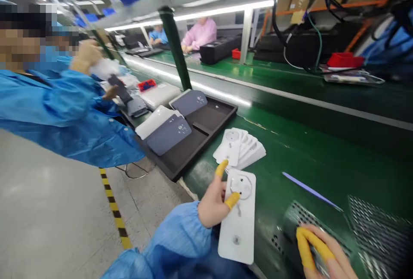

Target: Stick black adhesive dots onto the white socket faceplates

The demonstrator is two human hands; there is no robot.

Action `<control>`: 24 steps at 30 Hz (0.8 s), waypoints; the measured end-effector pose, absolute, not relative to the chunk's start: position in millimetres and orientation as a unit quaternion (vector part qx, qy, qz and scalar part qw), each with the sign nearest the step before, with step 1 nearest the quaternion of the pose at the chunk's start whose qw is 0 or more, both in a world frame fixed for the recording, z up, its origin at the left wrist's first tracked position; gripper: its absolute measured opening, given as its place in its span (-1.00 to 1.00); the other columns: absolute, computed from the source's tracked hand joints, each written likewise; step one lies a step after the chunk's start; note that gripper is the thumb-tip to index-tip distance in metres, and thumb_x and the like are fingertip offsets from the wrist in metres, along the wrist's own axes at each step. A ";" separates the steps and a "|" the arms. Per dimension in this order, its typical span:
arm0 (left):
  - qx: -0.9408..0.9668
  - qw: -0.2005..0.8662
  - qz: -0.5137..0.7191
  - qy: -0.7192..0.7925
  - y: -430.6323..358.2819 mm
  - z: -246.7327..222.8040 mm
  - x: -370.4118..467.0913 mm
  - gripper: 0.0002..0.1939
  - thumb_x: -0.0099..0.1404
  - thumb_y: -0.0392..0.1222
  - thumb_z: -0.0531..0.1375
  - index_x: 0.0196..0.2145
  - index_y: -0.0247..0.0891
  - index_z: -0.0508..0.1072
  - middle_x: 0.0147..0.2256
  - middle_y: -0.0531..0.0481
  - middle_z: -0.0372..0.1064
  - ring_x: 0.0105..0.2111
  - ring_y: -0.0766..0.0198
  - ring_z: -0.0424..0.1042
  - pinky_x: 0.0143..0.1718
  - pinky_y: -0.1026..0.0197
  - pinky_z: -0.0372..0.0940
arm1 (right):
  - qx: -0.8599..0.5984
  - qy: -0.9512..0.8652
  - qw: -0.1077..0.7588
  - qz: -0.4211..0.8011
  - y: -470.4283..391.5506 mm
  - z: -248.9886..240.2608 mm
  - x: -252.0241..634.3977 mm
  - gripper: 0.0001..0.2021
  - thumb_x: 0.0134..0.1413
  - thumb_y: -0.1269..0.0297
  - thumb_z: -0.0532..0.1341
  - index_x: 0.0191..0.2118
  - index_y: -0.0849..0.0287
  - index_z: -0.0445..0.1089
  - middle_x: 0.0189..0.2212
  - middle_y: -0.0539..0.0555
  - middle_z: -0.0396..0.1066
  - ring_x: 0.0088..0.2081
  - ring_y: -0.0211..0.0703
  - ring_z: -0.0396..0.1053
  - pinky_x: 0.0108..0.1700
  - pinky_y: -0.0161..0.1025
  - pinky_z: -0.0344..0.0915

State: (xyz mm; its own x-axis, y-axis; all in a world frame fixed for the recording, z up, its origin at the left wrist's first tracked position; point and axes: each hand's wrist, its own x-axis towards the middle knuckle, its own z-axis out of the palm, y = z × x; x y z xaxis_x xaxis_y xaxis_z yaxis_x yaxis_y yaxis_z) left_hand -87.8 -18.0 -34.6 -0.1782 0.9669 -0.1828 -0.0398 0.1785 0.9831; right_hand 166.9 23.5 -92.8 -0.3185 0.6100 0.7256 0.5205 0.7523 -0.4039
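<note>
My left hand (215, 201), with yellow finger cots on, holds a white phone back panel (238, 225) tilted above the bench's near edge. The panel has a round ring with small dark dots at its upper end and a small round mark lower down. Just beyond it lies a fanned stack of similar white panels (250, 152). My right hand (324, 253), also in yellow finger cots, is at the lower right over a clear sheet with black dots (298, 214). Its thumb and forefinger are pinched together; anything between them is too small to make out.
A purple stick (311, 190) lies on the green bench (322, 145). Further right is a sheet with rows of dark pieces (380, 218). A black tray (206, 139) holds dark grey panels (171, 134). At left, a co-worker in a blue smock (64, 111) handles parts.
</note>
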 end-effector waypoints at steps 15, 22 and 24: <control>0.486 0.506 0.508 0.501 -51.9 -2.2 -38.3 -0.69 0.14 -0.41 0.28 -0.17 -0.14 0.53 -0.49 0.15 0.47 -0.50 0.38 0.44 -0.48 0.43 0.36 | -0.298 -0.872 0.377 0.094 -9.7 2.1 129.2 -0.69 0.22 0.49 0.04 0.05 0.25 0.31 -0.11 0.21 0.49 -0.03 -0.08 0.45 0.09 0.03 0.39; 0.515 0.462 0.526 0.495 -52.4 -2.3 -38.8 -0.69 0.07 -0.45 0.29 -0.24 -0.16 0.56 -0.57 0.15 0.41 -0.48 0.31 0.49 -0.47 0.41 0.37 | -0.263 -0.893 0.364 0.041 -12.2 -0.7 132.9 -0.79 0.19 0.43 0.10 -0.13 0.40 0.40 -0.04 0.39 0.43 0.15 0.03 0.31 0.10 0.02 0.40; 0.522 0.451 0.532 0.491 -52.6 -2.6 -37.1 -0.67 0.06 -0.46 0.29 -0.22 -0.14 0.56 -0.51 0.14 0.48 -0.48 0.33 0.50 -0.46 0.42 0.37 | -0.264 -0.894 0.361 0.040 -12.6 -1.8 134.0 -0.80 0.17 0.45 0.10 -0.15 0.37 0.41 -0.02 0.38 0.42 0.18 0.03 0.28 0.13 0.02 0.38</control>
